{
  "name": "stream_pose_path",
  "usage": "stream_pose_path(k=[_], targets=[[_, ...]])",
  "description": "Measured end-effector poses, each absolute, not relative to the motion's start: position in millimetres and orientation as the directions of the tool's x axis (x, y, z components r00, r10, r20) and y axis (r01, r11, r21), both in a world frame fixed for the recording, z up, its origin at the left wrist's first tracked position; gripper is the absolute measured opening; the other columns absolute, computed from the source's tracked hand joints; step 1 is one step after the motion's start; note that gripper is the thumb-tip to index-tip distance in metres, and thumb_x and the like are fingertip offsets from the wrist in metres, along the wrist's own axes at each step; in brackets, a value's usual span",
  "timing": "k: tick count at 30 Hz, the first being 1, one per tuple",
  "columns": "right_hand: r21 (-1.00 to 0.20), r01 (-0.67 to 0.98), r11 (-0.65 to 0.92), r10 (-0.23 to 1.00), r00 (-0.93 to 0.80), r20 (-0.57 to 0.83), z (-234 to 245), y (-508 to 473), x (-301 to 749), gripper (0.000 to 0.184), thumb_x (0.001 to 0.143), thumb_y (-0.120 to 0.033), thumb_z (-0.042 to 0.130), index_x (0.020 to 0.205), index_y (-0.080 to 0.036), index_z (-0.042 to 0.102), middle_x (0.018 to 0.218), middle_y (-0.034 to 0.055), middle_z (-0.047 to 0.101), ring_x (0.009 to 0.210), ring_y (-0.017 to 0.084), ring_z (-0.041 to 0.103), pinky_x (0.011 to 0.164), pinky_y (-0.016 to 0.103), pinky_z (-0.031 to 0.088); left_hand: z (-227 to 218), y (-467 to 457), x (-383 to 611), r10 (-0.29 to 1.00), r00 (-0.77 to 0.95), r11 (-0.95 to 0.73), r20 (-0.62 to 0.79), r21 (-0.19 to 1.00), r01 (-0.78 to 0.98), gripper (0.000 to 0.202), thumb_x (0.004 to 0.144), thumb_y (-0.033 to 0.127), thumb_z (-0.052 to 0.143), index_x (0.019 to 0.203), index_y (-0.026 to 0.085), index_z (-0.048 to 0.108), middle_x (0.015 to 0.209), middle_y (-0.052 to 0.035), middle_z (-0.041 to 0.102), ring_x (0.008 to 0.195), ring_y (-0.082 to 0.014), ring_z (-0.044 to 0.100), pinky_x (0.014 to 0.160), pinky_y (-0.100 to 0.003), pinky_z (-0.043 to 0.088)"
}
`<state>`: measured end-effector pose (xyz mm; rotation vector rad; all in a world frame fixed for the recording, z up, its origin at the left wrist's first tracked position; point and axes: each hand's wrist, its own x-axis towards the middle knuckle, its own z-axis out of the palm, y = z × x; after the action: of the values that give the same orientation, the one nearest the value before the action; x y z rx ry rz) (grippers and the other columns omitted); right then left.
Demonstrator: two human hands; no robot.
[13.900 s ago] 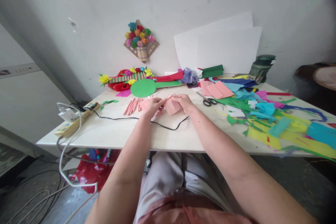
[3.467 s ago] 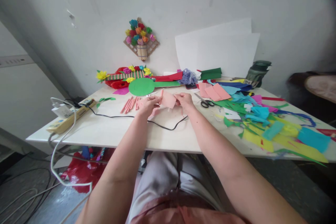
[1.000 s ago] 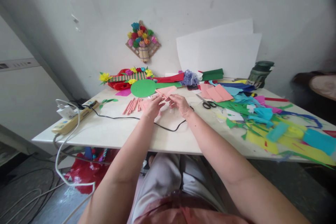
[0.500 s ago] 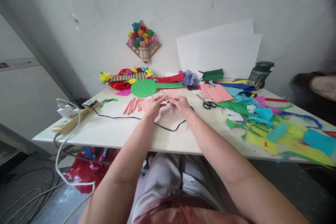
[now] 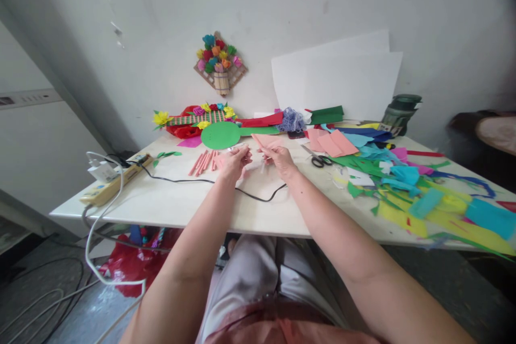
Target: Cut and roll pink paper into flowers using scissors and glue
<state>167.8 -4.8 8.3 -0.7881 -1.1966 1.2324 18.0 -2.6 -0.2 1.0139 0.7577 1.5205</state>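
Note:
My right hand is closed on a rolled pink paper tube that slants up and left from the fingers. Just left of it, my left hand is closed with its fingertips pinched together; what they hold, if anything, is too small to tell. A narrow gap separates the two hands. Several finished-looking pink paper rolls lie side by side to the left of my left hand. Flat pink paper lies partly hidden beneath and behind both hands.
Black-handled scissors lie right of my hands, near folded pink paper and colourful scraps. A green paper paddle shape lies behind. A black cable crosses the table from a power strip. A green bottle stands back right.
My hands have moved apart, the left one drawing away to the left and its fingers curling in. The pink tube stays in my right hand, now tilted more upward.

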Motion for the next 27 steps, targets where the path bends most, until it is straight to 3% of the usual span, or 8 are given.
stream_pose_path(k=[10,19,27], targets=[[-0.908,-0.395,0.141,0.933,-0.254,0.255,10.4,-9.4,169.8,0.032,0.061,-0.04,0.075,0.081,-0.015,0.071,0.096,0.0089,0.071,0.056,0.009,0.058,0.046,0.02,0.048,-4.2,-0.2,22.5,0.973,0.111,-0.182,0.201,0.97,-0.164,0.044,0.075,0.047,0.062,0.044,0.017,0.053,0.037,-0.0009,0.051,0.033,-0.0076,0.043,0.038,-0.02,0.033],[-0.896,-0.435,0.093,0.947,-0.239,0.215,10.1,-8.1,169.6,0.025,0.065,-0.035,0.075,0.074,-0.014,0.067,0.092,0.0092,0.071,0.056,0.011,0.063,0.052,0.023,0.054,-0.5,-1.9,19.7,0.99,0.106,-0.06,0.088,0.968,-0.243,0.045,0.08,0.054,0.052,0.077,0.012,0.067,0.058,-0.0087,0.065,0.05,-0.0146,0.058,0.053,-0.027,0.046],[-0.916,-0.379,0.135,0.952,-0.208,0.226,8.0,-6.4,170.8,0.025,0.067,-0.035,0.073,0.082,-0.015,0.07,0.077,0.0062,0.071,0.056,0.011,0.062,0.046,0.02,0.05,0.7,0.3,19.1,0.974,0.201,-0.044,0.107,0.954,-0.296,0.059,0.083,0.062,0.038,0.083,0.012,0.07,0.073,-0.013,0.069,0.073,-0.02,0.065,0.058,-0.026,0.049]])
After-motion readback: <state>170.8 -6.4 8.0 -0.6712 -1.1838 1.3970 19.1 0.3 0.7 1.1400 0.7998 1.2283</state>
